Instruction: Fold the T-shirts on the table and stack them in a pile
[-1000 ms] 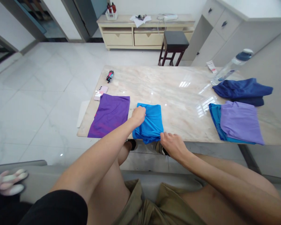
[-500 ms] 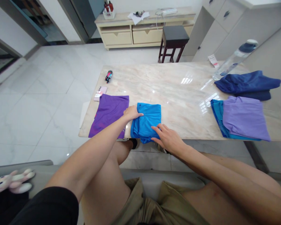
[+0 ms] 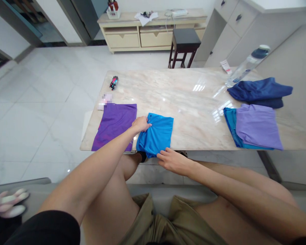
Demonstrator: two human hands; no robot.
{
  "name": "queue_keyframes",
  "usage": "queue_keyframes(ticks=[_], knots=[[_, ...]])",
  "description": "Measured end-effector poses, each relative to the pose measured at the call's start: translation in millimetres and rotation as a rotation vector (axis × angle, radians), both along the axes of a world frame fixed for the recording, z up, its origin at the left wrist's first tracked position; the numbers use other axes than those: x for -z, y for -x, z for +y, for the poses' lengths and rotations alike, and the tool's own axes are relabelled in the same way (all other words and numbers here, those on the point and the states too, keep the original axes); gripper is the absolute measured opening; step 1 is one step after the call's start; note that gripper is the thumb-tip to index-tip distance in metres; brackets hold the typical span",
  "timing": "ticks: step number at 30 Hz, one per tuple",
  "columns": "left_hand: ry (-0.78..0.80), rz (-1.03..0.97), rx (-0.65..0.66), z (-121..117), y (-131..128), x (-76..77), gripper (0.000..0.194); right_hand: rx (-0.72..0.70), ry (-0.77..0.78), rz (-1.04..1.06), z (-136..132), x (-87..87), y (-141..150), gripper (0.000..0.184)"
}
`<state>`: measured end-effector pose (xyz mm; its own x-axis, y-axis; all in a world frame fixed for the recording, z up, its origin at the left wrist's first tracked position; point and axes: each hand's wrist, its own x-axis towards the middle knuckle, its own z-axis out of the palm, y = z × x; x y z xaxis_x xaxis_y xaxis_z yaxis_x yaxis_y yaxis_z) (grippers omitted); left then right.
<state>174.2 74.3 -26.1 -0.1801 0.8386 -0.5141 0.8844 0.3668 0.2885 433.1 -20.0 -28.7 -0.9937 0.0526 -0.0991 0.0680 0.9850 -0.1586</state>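
Note:
A folded bright blue garment (image 3: pixel 156 134) lies at the near edge of the marble table (image 3: pixel 183 92), its near end hanging slightly over the edge. My left hand (image 3: pixel 141 123) pinches its far left corner, fingers closed on the cloth. My right hand (image 3: pixel 172 160) grips its near edge at the table's rim. Directly to the left, a folded purple garment (image 3: pixel 114 125) lies flat, touching the blue one.
At the table's right lie a lilac garment (image 3: pixel 257 126) stacked on a teal one, a crumpled navy garment (image 3: pixel 260 91) and a clear water bottle (image 3: pixel 247 64). A bundle of pens (image 3: pixel 113 82) and a pink item (image 3: pixel 104 100) sit far left. A dark stool (image 3: pixel 184 42) stands behind.
The blue garment has gone from rumpled to flatter. My right hand slid back from on top of it to its near edge; my left hand stayed at the far left corner.

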Motion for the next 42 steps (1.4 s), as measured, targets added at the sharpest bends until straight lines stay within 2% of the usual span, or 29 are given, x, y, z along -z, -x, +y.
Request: queue_keyframes(ticks=[2, 4, 7, 9, 13, 15, 20, 22, 24, 26, 29, 31, 33, 35, 38, 42], knots=[[-0.048, 0.064, 0.051, -1, -1, -5.0, 0.032, 0.057, 0.015, 0.036, 0, 2.2, 2, 0.017], [-0.082, 0.124, 0.080, -2, -5, -10.6, 0.038, 0.221, 0.024, 0.090, -1, 1.6, 10, 0.019], [-0.105, 0.187, 0.101, -2, -14, -15.4, 0.047, 0.501, 0.042, 0.136, -5, -0.2, 29, 0.044], [-0.118, 0.201, 0.118, 0, -18, -14.8, 0.046, 0.566, 0.077, 0.115, -7, 0.8, 45, 0.046], [-0.109, 0.204, 0.115, 2, -21, -10.3, 0.043, 0.448, 0.136, 0.045, -8, 5.9, 70, 0.018], [-0.107, 0.201, 0.104, 2, -20, -9.9, 0.044, 0.347, 0.127, 0.054, -7, 7.3, 77, 0.022], [-0.190, 0.152, 0.089, 0, -15, -14.7, 0.045, -0.079, 0.015, 0.080, -9, 12.2, 72, 0.022], [-0.257, 0.132, 0.052, 0, -13, -16.3, 0.045, -0.174, -0.024, 0.088, -12, 14.9, 64, 0.021], [-0.312, 0.109, -0.011, 1, -8, -16.9, 0.046, -0.203, -0.040, 0.128, -15, 15.1, 55, 0.020], [-0.328, 0.068, -0.076, 1, -3, -16.4, 0.046, -0.151, -0.038, 0.170, -17, 11.3, 47, 0.021], [-0.241, 0.001, -0.113, -1, 7, -14.7, 0.054, 0.056, -0.055, 0.164, -15, 1.3, 37, 0.019], [-0.096, -0.025, -0.059, -5, 13, -13.5, 0.065, 0.227, -0.096, 0.128, -11, -3.3, 30, 0.014], [0.041, -0.005, 0.040, -9, 18, -12.2, 0.065, 0.341, -0.123, 0.085, -6, -3.7, 25, 0.018], [0.088, 0.052, 0.127, -15, 19, -11.0, 0.057, 0.359, -0.125, 0.046, 1, -0.6, 20, 0.015], [0.110, 0.029, 0.170, -22, 12, -10.5, 0.055, 0.372, -0.097, -0.005, 9, 3.7, 17, 0.012], [0.086, -0.050, 0.211, -29, -11, -12.5, 0.050, 0.443, -0.010, -0.150, 16, -5.2, 14, 0.018]])
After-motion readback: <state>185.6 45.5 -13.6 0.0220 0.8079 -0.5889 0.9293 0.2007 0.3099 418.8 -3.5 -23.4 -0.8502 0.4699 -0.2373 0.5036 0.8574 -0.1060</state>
